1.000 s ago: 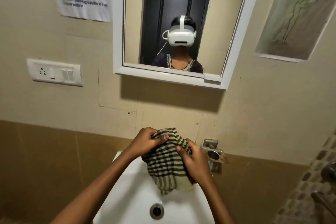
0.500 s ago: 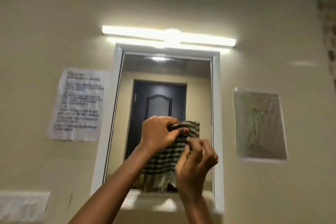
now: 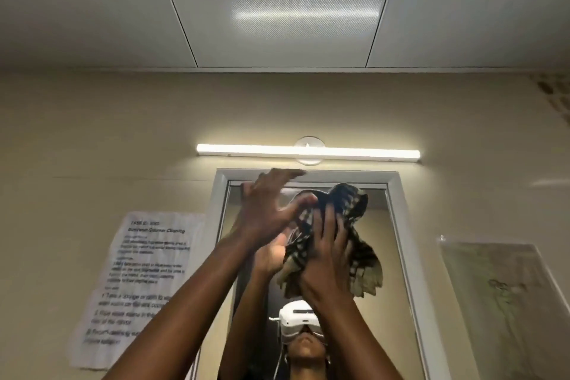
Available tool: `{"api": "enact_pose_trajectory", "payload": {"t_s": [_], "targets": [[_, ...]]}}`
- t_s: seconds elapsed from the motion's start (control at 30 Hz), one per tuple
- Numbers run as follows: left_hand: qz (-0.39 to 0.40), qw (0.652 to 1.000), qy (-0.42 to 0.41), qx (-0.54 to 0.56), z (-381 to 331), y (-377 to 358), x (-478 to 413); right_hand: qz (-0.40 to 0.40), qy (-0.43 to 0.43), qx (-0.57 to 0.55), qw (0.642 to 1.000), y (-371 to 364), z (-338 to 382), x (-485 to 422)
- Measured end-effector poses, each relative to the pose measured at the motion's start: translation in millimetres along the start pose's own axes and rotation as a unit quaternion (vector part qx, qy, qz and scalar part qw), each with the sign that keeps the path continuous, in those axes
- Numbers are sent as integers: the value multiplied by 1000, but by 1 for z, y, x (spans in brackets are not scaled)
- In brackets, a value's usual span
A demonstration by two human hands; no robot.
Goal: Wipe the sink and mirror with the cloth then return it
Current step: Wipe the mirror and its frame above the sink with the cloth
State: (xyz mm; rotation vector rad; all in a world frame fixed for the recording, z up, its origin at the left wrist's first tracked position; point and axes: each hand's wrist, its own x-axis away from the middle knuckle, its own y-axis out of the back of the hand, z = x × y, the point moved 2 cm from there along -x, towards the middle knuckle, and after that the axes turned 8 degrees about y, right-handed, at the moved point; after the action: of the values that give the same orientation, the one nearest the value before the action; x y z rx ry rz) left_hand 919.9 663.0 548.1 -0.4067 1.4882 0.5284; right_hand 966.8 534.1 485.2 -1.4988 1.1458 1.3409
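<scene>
Right hand (image 3: 327, 259) grips the striped cloth (image 3: 336, 237) against the mirror (image 3: 398, 256), bunched, long axis running upper-left to lower-right, near the top frame edge. Left hand (image 3: 265, 210) open, blurred.

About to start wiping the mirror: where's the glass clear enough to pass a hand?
Free: the mirror's right strip, between the striped cloth and the frame. Crowded: the upper left, where the left hand and right hand overlap the glass.

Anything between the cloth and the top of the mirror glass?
Nothing visible. The right hand presses the striped cloth up near the mirror top; the left hand sits beside it, open, left of the cloth.
</scene>
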Motion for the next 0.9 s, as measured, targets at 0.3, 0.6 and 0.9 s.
{"api": "enact_pose_trajectory", "payload": {"t_s": [0.3,0.6,0.9], "targets": [[-203,939,277,-17,117,-4,28,98,100,-11,990,-42,50,-100],[-240,945,224,-4,115,-2,33,67,244,-1,967,-93,119,-158],[-218,943,251,-18,114,1,37,4,187,48,981,-38,20,-148]]}}
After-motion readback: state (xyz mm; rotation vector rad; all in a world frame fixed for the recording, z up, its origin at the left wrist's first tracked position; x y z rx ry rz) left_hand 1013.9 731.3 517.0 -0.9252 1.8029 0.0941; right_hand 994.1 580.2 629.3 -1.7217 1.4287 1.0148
